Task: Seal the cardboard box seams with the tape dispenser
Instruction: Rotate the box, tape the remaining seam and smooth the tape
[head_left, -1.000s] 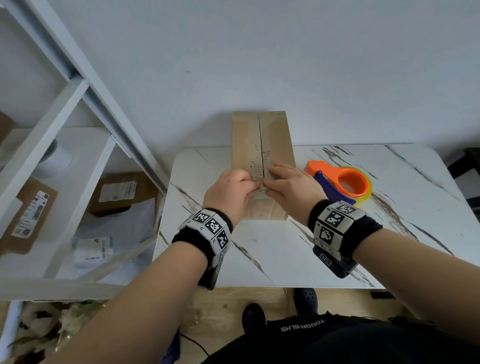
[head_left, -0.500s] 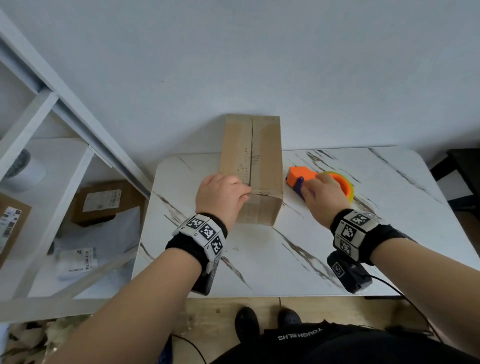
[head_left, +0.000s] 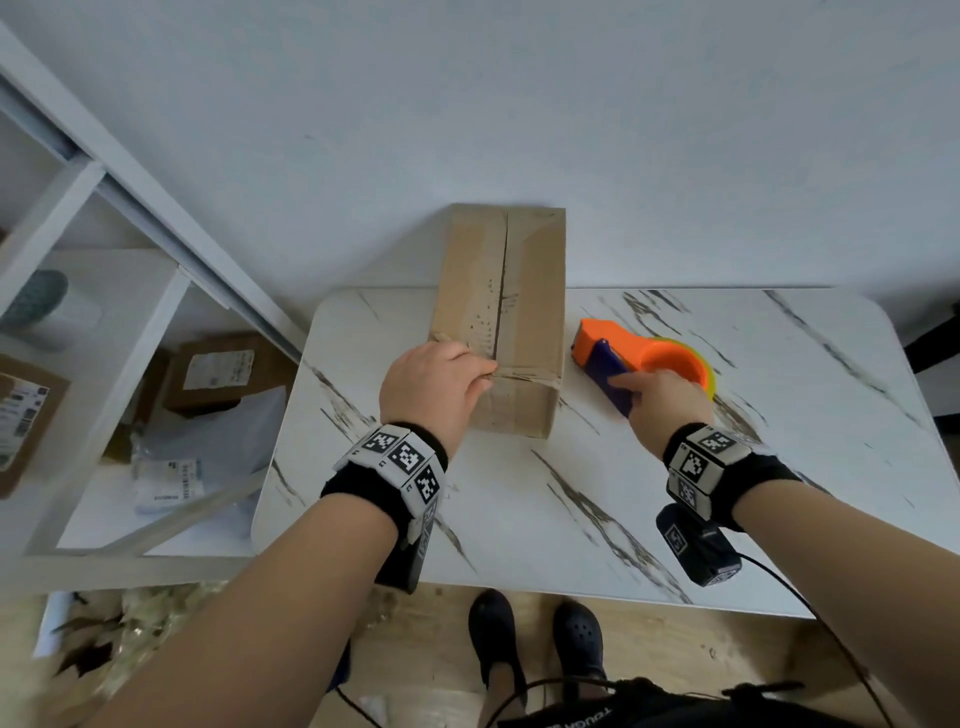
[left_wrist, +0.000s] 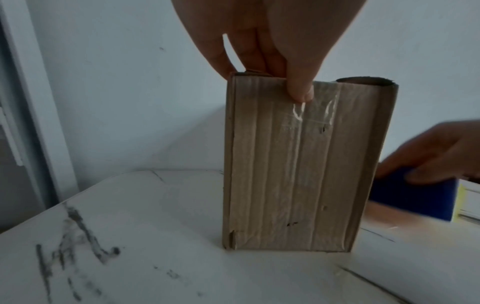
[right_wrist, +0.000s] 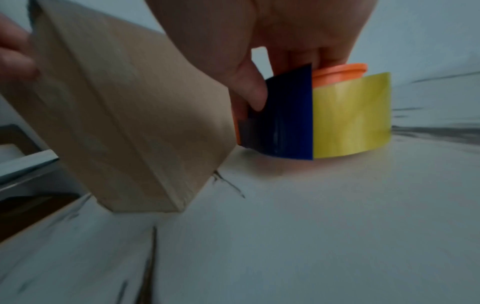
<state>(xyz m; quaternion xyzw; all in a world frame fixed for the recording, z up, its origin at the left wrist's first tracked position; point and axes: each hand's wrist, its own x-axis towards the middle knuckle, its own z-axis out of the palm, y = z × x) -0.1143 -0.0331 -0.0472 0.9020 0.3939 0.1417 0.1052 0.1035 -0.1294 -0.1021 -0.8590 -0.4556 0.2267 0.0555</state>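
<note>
A tall brown cardboard box (head_left: 524, 291) stands on the white marble table (head_left: 519, 509), its top centre seam running away from me. My left hand (head_left: 467, 374) holds its near top edge. In the left wrist view the thumb (left_wrist: 298, 90) presses clear tape on the box's near face (left_wrist: 298, 174), and the fingers curl over the top. Right of the box lies the orange tape dispenser (head_left: 618, 345) with a blue flap and yellow roll. My right hand (head_left: 644, 384) grips it: the thumb (right_wrist: 250, 92) pinches the blue flap, fingers on the orange core (right_wrist: 340, 72).
A white shelf unit (head_left: 130, 322) with parcels and mailers stands left of the table. A plain wall rises right behind the box. The table's near edge (head_left: 519, 582) is in front of my feet. A cable trails from my right wrist.
My right hand left the box's seam, moved right and took hold of the tape dispenser. My left hand stayed on the box's near top edge.
</note>
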